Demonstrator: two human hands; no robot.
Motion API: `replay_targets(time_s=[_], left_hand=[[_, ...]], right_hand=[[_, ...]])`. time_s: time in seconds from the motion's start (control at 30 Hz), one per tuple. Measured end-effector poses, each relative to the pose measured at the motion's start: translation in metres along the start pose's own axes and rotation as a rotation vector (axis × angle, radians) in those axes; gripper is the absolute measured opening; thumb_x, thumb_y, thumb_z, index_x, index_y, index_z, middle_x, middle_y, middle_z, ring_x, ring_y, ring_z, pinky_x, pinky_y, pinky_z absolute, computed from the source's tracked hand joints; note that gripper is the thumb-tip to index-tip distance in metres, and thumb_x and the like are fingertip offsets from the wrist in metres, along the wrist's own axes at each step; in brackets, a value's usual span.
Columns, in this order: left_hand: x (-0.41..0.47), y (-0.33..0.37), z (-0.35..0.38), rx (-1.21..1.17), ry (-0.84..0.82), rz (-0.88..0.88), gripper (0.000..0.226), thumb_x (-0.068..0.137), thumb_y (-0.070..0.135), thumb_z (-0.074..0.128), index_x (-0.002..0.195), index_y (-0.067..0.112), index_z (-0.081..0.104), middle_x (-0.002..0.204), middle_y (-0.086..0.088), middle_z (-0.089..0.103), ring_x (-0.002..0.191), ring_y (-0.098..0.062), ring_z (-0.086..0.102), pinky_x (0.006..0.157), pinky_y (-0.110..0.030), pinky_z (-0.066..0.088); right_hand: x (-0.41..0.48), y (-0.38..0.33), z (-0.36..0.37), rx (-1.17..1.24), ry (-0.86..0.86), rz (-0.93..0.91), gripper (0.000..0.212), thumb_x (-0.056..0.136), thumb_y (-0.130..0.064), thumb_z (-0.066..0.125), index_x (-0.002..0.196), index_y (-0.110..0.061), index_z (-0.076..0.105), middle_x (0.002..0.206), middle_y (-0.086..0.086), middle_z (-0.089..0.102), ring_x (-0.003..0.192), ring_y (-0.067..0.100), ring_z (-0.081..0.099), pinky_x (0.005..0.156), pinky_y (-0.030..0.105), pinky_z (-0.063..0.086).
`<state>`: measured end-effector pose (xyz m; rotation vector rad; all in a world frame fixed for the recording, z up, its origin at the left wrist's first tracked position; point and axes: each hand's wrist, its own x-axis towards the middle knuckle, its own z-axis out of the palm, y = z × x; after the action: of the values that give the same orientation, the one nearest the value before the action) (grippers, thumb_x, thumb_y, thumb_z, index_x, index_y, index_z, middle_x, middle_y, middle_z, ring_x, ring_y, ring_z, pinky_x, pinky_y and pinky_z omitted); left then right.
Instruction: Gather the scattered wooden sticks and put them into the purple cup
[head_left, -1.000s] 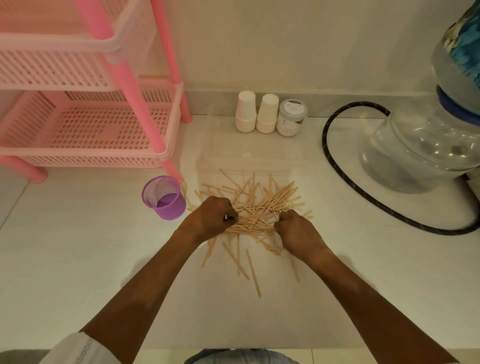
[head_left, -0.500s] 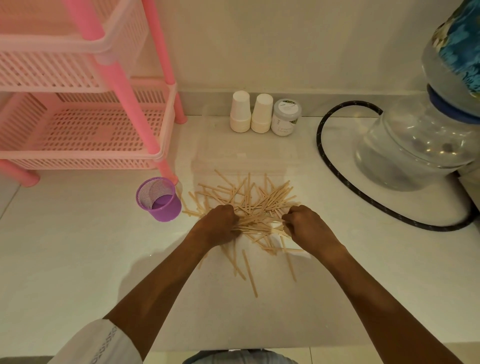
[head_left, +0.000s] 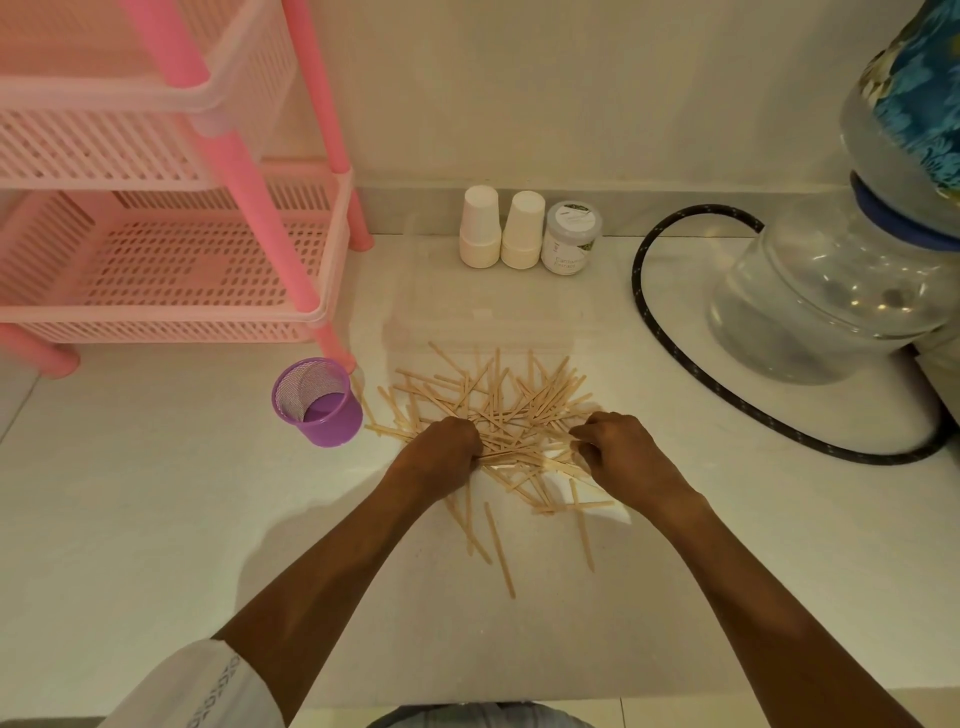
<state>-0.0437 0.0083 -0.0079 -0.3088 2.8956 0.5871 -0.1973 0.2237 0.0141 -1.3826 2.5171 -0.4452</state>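
Head view: left hand (head_left: 447, 447) and right hand (head_left: 618, 447) both clutched bunches of the wooden sticks (head_left: 509, 400), purple cup (head_left: 317, 402) at their nine o'clock. They looked light, stiff, slippery; mid-length seemed the best grip.

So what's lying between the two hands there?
In the head view, sticks fill the gap: the left hand and right hand both grip into the pile.

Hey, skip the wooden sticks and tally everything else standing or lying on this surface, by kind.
purple mesh cup: 1
white paper cup stacks: 2
lidded jar: 1
pink plastic rack: 1
clear water jug: 1
black hose: 1
Total: 7
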Motion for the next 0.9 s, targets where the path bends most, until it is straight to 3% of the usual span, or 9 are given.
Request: replay_targets(time_s=[0.13,0.3,0.43,0.53,0.67,0.8,0.9], left_hand=[[-0.003,-0.002,-0.001,-0.039,0.041,0.025,0.023,0.095,0.013,0.053,0.083,0.006,0.072,0.090,-0.007,0.062,0.083,-0.024,0.059,0.070,-0.029,0.040],[-0.009,-0.008,-0.005,-0.066,0.127,0.083,0.022,0.097,0.016,0.054,0.090,0.008,0.074,0.091,-0.005,0.063,0.082,-0.021,0.060,0.074,-0.035,0.049],[-0.011,-0.011,-0.015,-0.142,0.272,0.113,0.015,0.093,0.016,0.064,0.093,0.010,0.078,0.082,-0.005,0.066,0.072,-0.020,0.062,0.067,-0.038,0.053],[-0.015,-0.009,-0.025,-0.215,0.413,0.099,0.010,0.089,0.016,0.070,0.087,0.011,0.079,0.074,-0.003,0.067,0.064,-0.016,0.062,0.060,-0.035,0.053],[-0.025,0.004,-0.042,-0.485,0.478,-0.047,0.014,0.091,0.025,0.072,0.096,0.015,0.079,0.085,0.005,0.072,0.070,-0.005,0.068,0.065,-0.023,0.056],[-0.029,0.023,-0.054,-0.818,0.546,-0.127,0.015,0.090,0.019,0.074,0.095,0.006,0.078,0.086,-0.002,0.072,0.067,-0.011,0.072,0.062,-0.018,0.055],[-0.027,0.034,-0.061,-0.948,0.585,-0.133,0.015,0.089,0.019,0.075,0.097,0.007,0.078,0.084,-0.002,0.074,0.070,-0.016,0.074,0.068,-0.029,0.060]], right_hand=[[0.001,0.003,0.000,0.117,0.018,0.047,0.014,0.092,-0.008,0.064,0.085,-0.010,0.075,0.072,0.006,0.063,0.068,0.023,0.059,0.064,0.043,0.052],[-0.002,0.001,0.000,0.351,0.083,0.153,0.018,0.095,-0.013,0.068,0.109,-0.009,0.077,0.102,0.001,0.076,0.088,0.008,0.067,0.081,0.022,0.052],[-0.001,-0.009,-0.004,0.600,0.117,0.256,0.012,0.094,-0.015,0.069,0.100,-0.018,0.079,0.083,-0.009,0.075,0.069,0.007,0.070,0.069,0.018,0.053],[0.001,-0.021,-0.007,0.819,0.146,0.307,0.010,0.095,-0.016,0.069,0.096,-0.017,0.079,0.078,-0.001,0.075,0.071,0.017,0.072,0.070,0.020,0.053],[0.007,-0.041,-0.012,1.071,0.162,0.270,0.013,0.096,-0.016,0.067,0.094,-0.017,0.080,0.089,0.014,0.075,0.089,0.034,0.071,0.083,0.042,0.060],[0.018,-0.066,-0.017,1.154,0.161,0.241,0.015,0.098,-0.012,0.064,0.101,-0.005,0.077,0.092,0.008,0.077,0.090,0.023,0.071,0.078,0.038,0.059],[0.027,-0.082,-0.015,1.100,0.165,0.196,0.014,0.097,-0.015,0.065,0.097,-0.016,0.079,0.089,0.001,0.077,0.086,0.016,0.072,0.072,0.032,0.058]])
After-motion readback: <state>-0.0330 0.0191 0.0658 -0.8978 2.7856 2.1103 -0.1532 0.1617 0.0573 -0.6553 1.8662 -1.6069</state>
